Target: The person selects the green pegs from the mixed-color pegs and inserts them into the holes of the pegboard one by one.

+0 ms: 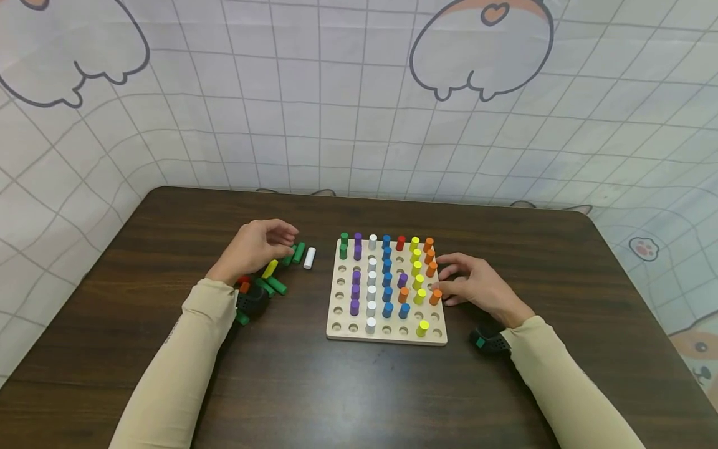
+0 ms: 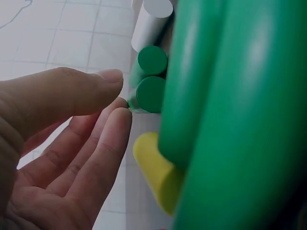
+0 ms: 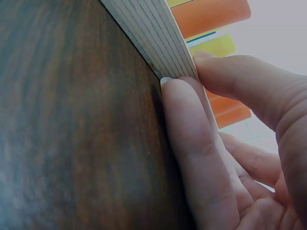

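Observation:
A square wooden pegboard (image 1: 331, 335) lies on the table with rows of coloured pegs upright in its holes. My right hand (image 1: 479, 288) holds the board's right edge; in the right wrist view the thumb lies at the top edge and a finger (image 3: 189, 120) against the layered side. Left of the board, my left hand (image 1: 255, 248) hovers by two green pegs (image 1: 299, 252), lying side by side. In the left wrist view its thumb and fingers are apart, with fingertips close beside the nearer green peg (image 2: 151, 94); whether they touch it I cannot tell.
Near the left hand lie a white peg (image 1: 310, 258), a yellow peg (image 1: 270, 269), more green pegs (image 1: 277, 285) and red and orange ones (image 1: 244, 287), partly hidden by the wrist. A grid-patterned cloth (image 1: 336, 112) hangs behind the dark wooden table (image 1: 359, 399).

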